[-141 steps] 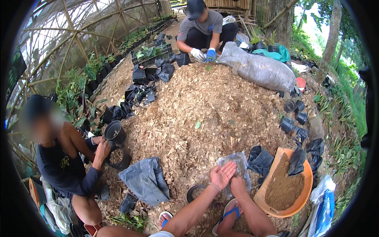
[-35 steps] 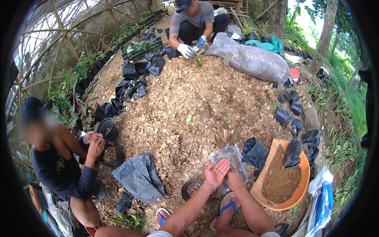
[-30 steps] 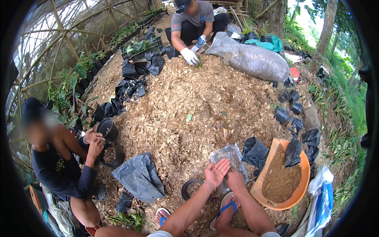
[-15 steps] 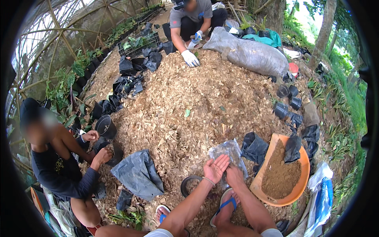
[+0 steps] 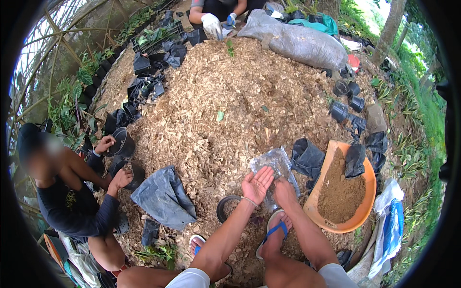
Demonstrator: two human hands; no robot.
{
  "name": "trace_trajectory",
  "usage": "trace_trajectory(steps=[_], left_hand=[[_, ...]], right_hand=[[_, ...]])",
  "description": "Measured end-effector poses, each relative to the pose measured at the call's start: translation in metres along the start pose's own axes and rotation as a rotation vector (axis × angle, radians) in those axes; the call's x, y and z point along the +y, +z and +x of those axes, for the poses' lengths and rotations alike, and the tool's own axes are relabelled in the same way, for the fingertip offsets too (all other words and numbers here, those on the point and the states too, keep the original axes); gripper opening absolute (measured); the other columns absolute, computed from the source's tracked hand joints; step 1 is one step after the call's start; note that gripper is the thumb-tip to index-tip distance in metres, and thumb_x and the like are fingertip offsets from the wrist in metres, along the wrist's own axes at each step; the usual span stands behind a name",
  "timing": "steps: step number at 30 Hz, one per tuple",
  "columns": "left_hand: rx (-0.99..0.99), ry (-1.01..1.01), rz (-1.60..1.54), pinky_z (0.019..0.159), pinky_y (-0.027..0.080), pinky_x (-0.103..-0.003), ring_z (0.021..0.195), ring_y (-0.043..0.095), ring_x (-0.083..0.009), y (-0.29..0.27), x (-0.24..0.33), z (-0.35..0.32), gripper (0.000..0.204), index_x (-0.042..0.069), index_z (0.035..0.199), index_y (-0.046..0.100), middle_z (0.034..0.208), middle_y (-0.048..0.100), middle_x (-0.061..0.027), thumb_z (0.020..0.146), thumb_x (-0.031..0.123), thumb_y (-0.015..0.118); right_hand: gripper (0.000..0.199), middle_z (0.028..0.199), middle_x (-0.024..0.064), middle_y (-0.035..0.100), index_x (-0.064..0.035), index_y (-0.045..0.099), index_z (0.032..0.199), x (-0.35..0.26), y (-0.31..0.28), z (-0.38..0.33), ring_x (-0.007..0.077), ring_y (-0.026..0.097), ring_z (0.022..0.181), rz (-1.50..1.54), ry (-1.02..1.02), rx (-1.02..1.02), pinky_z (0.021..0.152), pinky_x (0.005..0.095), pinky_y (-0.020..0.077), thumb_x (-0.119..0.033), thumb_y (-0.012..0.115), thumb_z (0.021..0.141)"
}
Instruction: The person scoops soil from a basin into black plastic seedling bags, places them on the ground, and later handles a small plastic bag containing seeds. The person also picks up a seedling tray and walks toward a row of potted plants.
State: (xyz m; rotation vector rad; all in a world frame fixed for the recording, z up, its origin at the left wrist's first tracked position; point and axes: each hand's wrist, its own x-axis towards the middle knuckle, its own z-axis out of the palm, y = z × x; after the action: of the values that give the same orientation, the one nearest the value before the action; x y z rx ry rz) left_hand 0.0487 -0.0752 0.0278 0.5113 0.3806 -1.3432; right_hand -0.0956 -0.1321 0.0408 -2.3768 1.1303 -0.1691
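My left hand [image 5: 258, 184] is open, palm up with its fingers stretched out, and nothing lies on it. Right beside it, my right hand [image 5: 284, 193] is closed with its back upward; whatever its fingers may hold is hidden. Both hands are above a crumpled clear plastic sheet [image 5: 272, 161] on the wood chips. A round black pot [image 5: 221, 210] sits just left of my left wrist. To the right of my hands lies a black grow bag [image 5: 307, 157]. Beyond it is an orange basin [image 5: 321, 201] of brown soil, with another black bag [image 5: 355, 161] on the soil.
Wood chips [image 5: 206, 110] spread across the middle. At left a person [image 5: 72, 192] handles black pots [image 5: 123, 142] near a large black bag [image 5: 165, 198]. Another person's gloved hand [image 5: 211, 25] is at the far side, by a full grey sack [image 5: 307, 44]. More black pots [image 5: 339, 110] stand right.
My view has shifted, so most things sit higher in it. My hands keep nearly the same pose. The far person's gloved hand has drawn back from the chips, where a green sprig now shows.
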Motion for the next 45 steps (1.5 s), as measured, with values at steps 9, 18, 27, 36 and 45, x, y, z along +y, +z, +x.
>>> trace_trajectory(steps=[9,18,27,36,45], left_hand=[[0.003,0.025,-0.030,0.119,0.043,-0.048,0.144,0.049,-0.0357,0.012,0.002,-0.001,0.063,-0.009,0.148,0.045,0.154,0.049,-0.0250,0.105,0.035,0.033],[-0.203,0.109,-0.372,0.122,0.040,-0.050,0.146,0.045,-0.0372,0.049,0.025,0.029,0.063,-0.011,0.149,0.043,0.156,0.046,-0.0271,0.105,0.032,0.033],[-0.246,0.134,-0.412,0.122,0.039,-0.052,0.146,0.046,-0.0366,0.060,0.042,0.032,0.063,-0.012,0.148,0.044,0.155,0.047,-0.0265,0.103,0.031,0.034],[-0.181,0.143,-0.286,0.123,0.038,-0.051,0.147,0.043,-0.0364,0.050,0.054,0.019,0.062,-0.010,0.150,0.042,0.157,0.044,-0.0265,0.106,0.031,0.029],[-0.078,0.089,-0.219,0.122,0.040,-0.050,0.146,0.045,-0.0372,0.020,0.028,0.009,0.063,-0.011,0.149,0.044,0.155,0.047,-0.0268,0.104,0.032,0.034]], right_hand=[[0.019,0.104,0.0257,0.066,0.0007,0.070,0.100,-0.007,-0.010,-0.004,0.0478,0.068,0.095,0.053,0.015,0.066,0.083,0.0539,0.0556,-0.001,0.060,0.084],[0.030,0.111,0.0184,0.075,0.0056,0.069,0.123,-0.033,-0.038,-0.032,0.0299,0.075,0.087,1.095,0.457,-0.181,0.079,0.0397,0.0600,-0.008,0.062,0.097],[0.073,0.158,0.0228,0.043,0.0089,0.023,0.159,-0.072,-0.078,-0.049,0.0316,0.052,0.139,1.979,0.358,-0.725,0.113,0.0462,0.0456,-0.026,0.059,0.106],[0.025,0.107,0.0293,0.071,0.0092,0.069,0.111,-0.013,-0.028,0.001,0.0460,0.072,0.091,0.152,-0.060,0.154,0.084,0.0487,0.0587,0.000,0.061,0.089],[0.017,0.089,0.0298,0.071,0.0070,0.069,0.098,0.004,0.000,0.016,0.0481,0.071,0.085,0.034,0.142,0.020,0.074,0.0552,0.0581,0.001,0.056,0.088]])
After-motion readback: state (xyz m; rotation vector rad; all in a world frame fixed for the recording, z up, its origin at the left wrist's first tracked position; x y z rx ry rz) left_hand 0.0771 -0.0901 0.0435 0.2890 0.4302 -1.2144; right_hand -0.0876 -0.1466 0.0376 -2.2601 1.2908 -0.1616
